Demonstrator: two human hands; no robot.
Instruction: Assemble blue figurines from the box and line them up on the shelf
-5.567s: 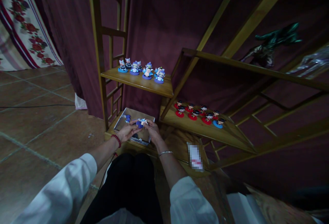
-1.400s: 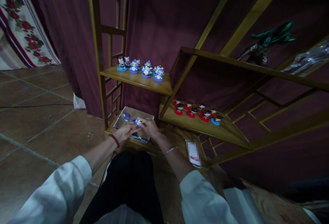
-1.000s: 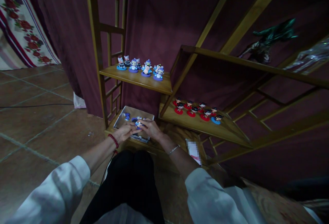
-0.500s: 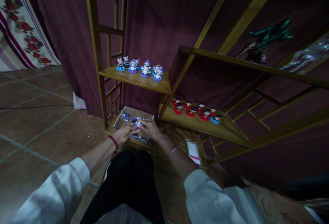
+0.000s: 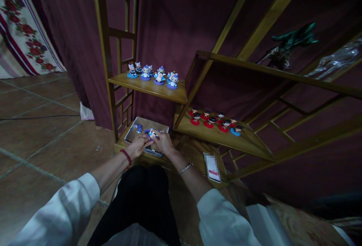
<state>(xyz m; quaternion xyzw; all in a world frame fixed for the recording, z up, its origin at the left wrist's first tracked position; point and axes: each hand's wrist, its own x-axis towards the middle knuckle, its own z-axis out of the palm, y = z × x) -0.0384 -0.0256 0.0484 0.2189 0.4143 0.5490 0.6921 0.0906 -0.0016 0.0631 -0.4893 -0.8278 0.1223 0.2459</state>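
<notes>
Over an open cardboard box, both of my hands grip one small figurine with a purple base. My left hand pinches its left side, and my right hand closes on it from the right. Fingers partly hide the figurine. Inside the box, a small purple-blue figure lies near the left wall; other pieces are partly covered by my hands. Above, a wooden shelf bears several purple-and-white figurines on round bases.
Several figurines in red and black stand on a lower shelf to the right, one on a blue base. A phone lies below them. A dark green ornament and clear plastic sit on the upper right shelf.
The figurine has tilted and turned between my fingers, so more of it shows now. My right hand has shifted slightly left. The shelved figurines stay in place.
</notes>
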